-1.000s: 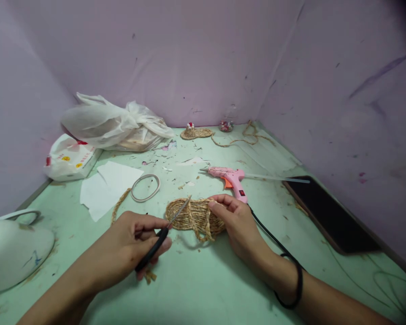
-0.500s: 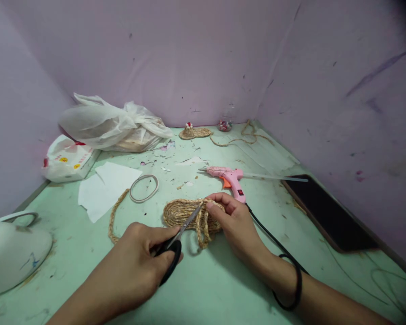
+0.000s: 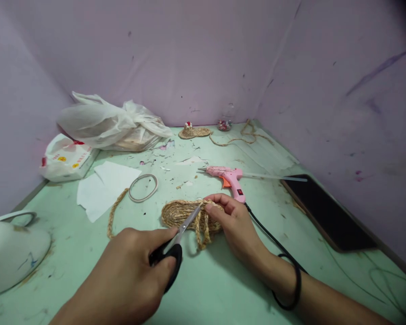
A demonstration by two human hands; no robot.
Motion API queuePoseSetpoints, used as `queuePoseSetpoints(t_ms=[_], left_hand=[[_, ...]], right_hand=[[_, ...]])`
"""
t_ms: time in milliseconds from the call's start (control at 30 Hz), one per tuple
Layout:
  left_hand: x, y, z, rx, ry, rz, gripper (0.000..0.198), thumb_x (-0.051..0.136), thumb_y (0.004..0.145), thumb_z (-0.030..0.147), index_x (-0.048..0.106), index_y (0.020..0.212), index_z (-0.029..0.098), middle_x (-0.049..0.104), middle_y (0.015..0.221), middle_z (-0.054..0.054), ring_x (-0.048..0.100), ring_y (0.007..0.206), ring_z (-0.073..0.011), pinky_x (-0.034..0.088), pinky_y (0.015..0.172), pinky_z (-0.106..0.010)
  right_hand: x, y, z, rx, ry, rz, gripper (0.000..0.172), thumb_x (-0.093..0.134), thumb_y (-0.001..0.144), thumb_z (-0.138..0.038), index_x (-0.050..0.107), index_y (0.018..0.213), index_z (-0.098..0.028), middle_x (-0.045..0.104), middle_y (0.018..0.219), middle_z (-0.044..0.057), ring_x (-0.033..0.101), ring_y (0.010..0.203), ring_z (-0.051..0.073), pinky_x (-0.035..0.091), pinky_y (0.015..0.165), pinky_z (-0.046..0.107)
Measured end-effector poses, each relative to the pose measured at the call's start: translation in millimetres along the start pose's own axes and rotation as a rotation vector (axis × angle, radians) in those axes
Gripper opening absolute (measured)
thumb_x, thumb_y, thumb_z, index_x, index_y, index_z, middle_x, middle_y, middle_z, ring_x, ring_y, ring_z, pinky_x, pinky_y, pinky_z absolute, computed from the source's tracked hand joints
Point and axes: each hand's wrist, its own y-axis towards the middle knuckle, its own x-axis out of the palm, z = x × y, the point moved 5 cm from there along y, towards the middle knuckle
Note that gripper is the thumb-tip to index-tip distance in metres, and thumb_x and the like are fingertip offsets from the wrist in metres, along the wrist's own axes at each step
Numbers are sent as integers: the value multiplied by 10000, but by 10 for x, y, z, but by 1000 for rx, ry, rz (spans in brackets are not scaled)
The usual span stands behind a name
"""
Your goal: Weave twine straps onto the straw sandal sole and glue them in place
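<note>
My left hand (image 3: pixel 138 271) is closed around the black handles of a pair of scissors (image 3: pixel 184 227). The blade tips lie against the upper edge of a straw-coloured braided sole (image 3: pixel 179 213), close to my right fingertips. My right hand (image 3: pixel 235 221) pinches the sole at its right end, thumb on top. A loop of braided straw cord (image 3: pixel 203 237) hangs from the sole's near side. Whether the blade tips have cord between them I cannot tell. Another length of braided cord (image 3: pixel 114 210) lies to the left, its lower end hidden behind my left hand.
Beyond my right hand lies a pink glue gun (image 3: pixel 237 185) with its black cable; a dark tablet-like slab (image 3: pixel 328 212) is to the right. At left are a tape ring (image 3: pixel 143 188), white paper (image 3: pixel 104 185) and a plastic bag (image 3: pixel 115 124). A small finished-looking sole (image 3: pixel 199 132) sits behind.
The scissors' handles have opened slightly wider in my left hand, which has shifted a little. My right hand keeps its pinch on the sole.
</note>
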Motion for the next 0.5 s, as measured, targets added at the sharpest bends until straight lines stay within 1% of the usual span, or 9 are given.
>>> queuePoseSetpoints(t_ms=[100,167,233,300,500], left_hand=[[48,47,2,-32,-33,-161,222,441,734,235,655,727,175,577,560,26,460,471,-96,321,426,-185],[54,58,7,-47,-61,-199,207,439,747,237,636,729,176,533,542,33,417,463,-91,306,424,-189],[52,59,8,-57,-85,-199,197,442,751,242,629,751,181,494,517,40,386,451,-91,295,419,-193],[63,56,7,-55,-86,-206,196,441,754,244,626,783,185,501,524,38,395,453,-95,298,425,-199],[115,78,17,-32,87,-188,241,434,757,267,598,926,215,620,634,11,540,562,-148,365,522,-234]], right_hand=[[7,-13,-36,-32,-22,-13,198,639,657,-278,575,800,-157,580,695,-9,509,604,114,407,561,231],[19,-23,-59,-41,-40,-24,224,667,629,-271,569,799,-164,580,706,-10,520,623,121,416,577,237],[30,-31,-73,-42,-55,-29,247,692,605,-271,565,792,-170,583,713,-10,529,631,124,425,589,241],[36,-36,-70,-28,-57,-32,253,701,600,-281,564,784,-174,589,715,-8,538,628,126,433,593,245],[29,-26,-26,-3,-35,-28,268,705,600,-274,576,808,-164,604,731,3,543,627,123,438,591,251]])
